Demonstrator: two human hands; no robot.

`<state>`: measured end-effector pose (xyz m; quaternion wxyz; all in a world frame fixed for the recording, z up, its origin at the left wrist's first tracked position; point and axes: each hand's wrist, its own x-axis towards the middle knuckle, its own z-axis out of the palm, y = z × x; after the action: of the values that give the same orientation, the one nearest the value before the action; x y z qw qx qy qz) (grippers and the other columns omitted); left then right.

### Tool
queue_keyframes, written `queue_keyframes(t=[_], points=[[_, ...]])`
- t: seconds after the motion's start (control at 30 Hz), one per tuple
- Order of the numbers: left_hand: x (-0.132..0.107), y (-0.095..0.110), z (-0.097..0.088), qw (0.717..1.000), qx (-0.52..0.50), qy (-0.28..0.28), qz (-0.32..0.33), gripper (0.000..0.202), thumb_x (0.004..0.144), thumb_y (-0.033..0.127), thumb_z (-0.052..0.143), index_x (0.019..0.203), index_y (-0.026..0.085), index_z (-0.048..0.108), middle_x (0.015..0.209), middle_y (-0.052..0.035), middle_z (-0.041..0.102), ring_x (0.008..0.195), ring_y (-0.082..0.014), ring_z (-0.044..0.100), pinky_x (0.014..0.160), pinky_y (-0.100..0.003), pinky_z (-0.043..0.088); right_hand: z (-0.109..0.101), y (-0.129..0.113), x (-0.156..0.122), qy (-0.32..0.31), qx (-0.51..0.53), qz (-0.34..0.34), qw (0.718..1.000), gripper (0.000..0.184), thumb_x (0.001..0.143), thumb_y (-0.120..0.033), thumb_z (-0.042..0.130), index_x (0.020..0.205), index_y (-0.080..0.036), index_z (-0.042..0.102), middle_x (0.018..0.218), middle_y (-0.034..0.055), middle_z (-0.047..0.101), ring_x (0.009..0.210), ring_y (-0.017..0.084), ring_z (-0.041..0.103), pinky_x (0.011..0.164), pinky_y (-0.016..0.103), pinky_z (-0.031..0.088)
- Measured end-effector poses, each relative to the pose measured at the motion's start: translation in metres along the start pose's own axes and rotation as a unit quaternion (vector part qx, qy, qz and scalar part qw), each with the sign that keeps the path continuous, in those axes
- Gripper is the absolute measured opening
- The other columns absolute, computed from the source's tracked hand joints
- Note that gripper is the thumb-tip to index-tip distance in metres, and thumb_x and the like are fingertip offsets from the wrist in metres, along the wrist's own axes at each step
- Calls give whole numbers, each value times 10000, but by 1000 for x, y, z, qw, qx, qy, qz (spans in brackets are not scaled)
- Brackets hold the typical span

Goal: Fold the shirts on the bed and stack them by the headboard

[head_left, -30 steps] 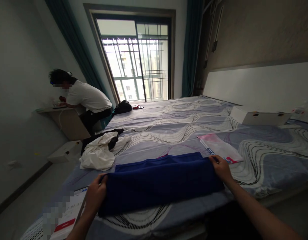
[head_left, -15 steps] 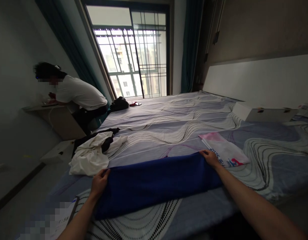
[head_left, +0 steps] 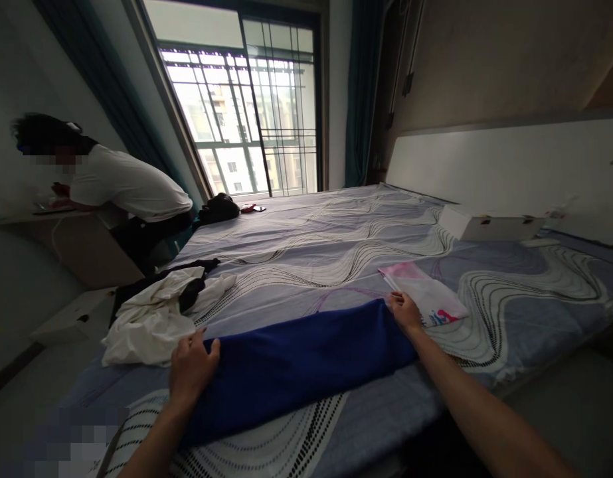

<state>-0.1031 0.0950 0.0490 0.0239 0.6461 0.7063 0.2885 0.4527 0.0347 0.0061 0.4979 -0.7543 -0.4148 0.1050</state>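
A dark blue folded cloth (head_left: 296,362) lies flat as a long strip across the near part of the bed. At its left end is my left hand (head_left: 192,365), open, with the thumb spread from the fingers beside the upper corner. My right hand (head_left: 406,312) is at the other end, its fingers slightly apart and just beside the upper right corner. A folded white and pink printed shirt (head_left: 426,292) lies just past my right hand. Crumpled white clothing (head_left: 149,318) and a black garment (head_left: 192,295) lie beyond my left hand.
The patterned bed sheet (head_left: 306,249) stretches toward the window. A white box (head_left: 500,227) stands on it at right, by the headboard (head_left: 505,159). Another person (head_left: 127,182) bends over a desk (head_left: 87,242) at left. A black bag-like bundle (head_left: 219,209) sits at the bed's far edge.
Both hands have gone from pinching the cloth's upper corners to loosened fingers. The cloth now rests flatter on the bed. The view has turned slightly right.
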Motion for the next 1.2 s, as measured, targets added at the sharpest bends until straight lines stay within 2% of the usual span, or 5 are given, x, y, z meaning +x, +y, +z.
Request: queue_keyframes(t=[0.13, 0.5, 0.7, 1.0, 1.2], points=[[-41, -5, 24, 986, -11, -42, 161, 634, 864, 537, 406, 1357, 177, 581, 1458, -143, 542, 1391, -328, 450, 1174, -497, 336, -24, 10, -55, 29, -29, 29, 999, 382, 840, -529, 541, 935, -203, 715, 889, 101, 756, 804, 258, 680, 801, 373, 506], [-58, -2, -2, 985, -71, 90, -130, 509, 841, 461, 421, 1132, 135, 682, 1100, -162, 676, 1106, -339, 619, 1046, -495, 457, -34, -10, -91, -50, -98, -74, 991, 369, 888, -540, 535, 778, -232, 707, 859, 82, 704, 851, 247, 650, 823, 353, 485], [-58, 0, 1, 990, -67, 57, -109, 476, 803, 445, 430, 1068, 144, 687, 1092, -148, 670, 1048, -319, 629, 1023, -469, 464, -29, -39, -116, -143, -128, -31, 981, 434, 824, -560, 636, 557, -237, 524, 619, 33, 641, 646, 217, 611, 642, 309, 415], [-58, 4, 2, 992, -71, 61, -89, 433, 785, 408, 451, 1050, 150, 677, 1052, -139, 659, 998, -297, 628, 1000, -450, 467, -6, -49, -90, -204, 286, 264, 898, 570, 537, -251, 861, 1029, -215, 577, 880, 56, 764, 876, 267, 730, 758, 357, 581], [-59, 2, 3, 987, -87, 91, -102, 396, 774, 344, 469, 1051, 154, 679, 1088, -136, 659, 1041, -286, 628, 1022, -443, 465, -5, -23, -83, -149, 250, 198, 936, 527, 641, -269, 783, 1128, -173, 606, 918, 82, 763, 922, 279, 736, 873, 415, 587]])
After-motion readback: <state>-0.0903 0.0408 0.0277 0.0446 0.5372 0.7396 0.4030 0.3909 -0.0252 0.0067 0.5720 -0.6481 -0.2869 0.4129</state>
